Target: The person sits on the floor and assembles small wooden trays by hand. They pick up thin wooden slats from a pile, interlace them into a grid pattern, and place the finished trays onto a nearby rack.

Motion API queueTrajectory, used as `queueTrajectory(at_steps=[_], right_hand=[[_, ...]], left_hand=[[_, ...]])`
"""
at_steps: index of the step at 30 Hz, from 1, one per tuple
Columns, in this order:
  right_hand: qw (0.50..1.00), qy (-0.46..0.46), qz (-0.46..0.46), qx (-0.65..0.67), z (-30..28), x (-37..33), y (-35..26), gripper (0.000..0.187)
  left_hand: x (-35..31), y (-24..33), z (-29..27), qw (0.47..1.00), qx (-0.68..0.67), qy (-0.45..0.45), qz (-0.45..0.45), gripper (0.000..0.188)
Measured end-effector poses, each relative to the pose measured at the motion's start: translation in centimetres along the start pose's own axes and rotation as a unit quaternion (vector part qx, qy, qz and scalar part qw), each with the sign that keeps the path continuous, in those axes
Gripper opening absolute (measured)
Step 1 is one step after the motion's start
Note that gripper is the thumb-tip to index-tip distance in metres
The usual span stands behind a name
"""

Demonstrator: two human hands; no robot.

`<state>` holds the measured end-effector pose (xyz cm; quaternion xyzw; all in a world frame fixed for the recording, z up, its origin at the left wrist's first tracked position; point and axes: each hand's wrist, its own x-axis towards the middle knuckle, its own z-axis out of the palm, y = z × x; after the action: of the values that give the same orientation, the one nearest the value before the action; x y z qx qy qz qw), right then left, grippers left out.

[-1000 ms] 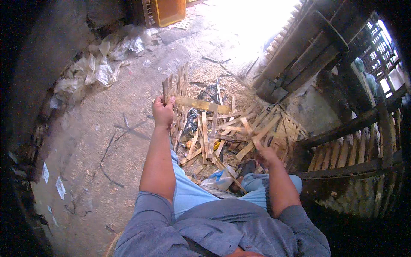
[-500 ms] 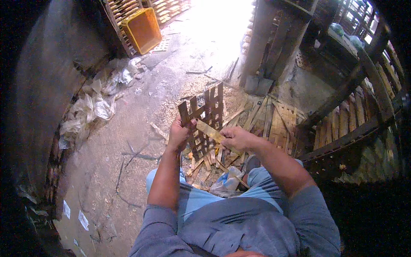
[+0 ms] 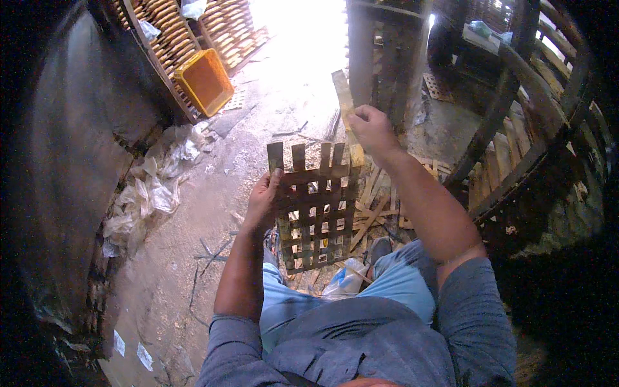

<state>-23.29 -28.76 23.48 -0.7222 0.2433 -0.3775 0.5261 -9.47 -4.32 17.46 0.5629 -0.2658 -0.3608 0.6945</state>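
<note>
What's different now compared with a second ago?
The left hand has lifted the woven lattice of wooden strips off the heap of strips and holds it upright by its left edge. The right hand, which was down in the heap, picked up a single strip and raised it to the lattice's right side. The person stays seated over the heap.
</note>
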Motion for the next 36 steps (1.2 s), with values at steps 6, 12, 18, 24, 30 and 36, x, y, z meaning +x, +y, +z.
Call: queueTrajectory(at_steps=[6,12,18,24,30,36], right_hand=[[0.988,-0.079,-0.008,-0.134,-0.9,1.3,-2.7,0.017],[0.954,-0.277,0.012,0.117,-1.6,0.7,-3.8,0.022],[0.943,-0.323,-0.012,0.077,-2.0,-0.2,-4.1,0.022],[0.934,-0.355,-0.021,0.038,-1.2,-0.8,-3.9,0.025],[0.949,-0.29,-0.049,-0.115,0.6,-2.2,-4.3,0.03],[0.918,-0.377,-0.062,-0.102,0.2,-1.6,-4.9,0.033]], left_hand=[[-1.3,4.0,2.2,0.998,0.049,-0.016,0.02,0.049],[-1.7,6.0,2.1,0.999,-0.036,-0.037,-0.013,0.053],[-2.1,6.0,0.6,0.994,-0.025,-0.074,-0.075,0.049],[-1.9,3.6,-0.5,0.989,-0.085,-0.078,-0.094,0.058],[-2.7,3.8,0.0,0.99,-0.101,-0.062,-0.071,0.052],[-2.6,3.3,0.3,0.987,-0.136,-0.052,-0.064,0.047]])
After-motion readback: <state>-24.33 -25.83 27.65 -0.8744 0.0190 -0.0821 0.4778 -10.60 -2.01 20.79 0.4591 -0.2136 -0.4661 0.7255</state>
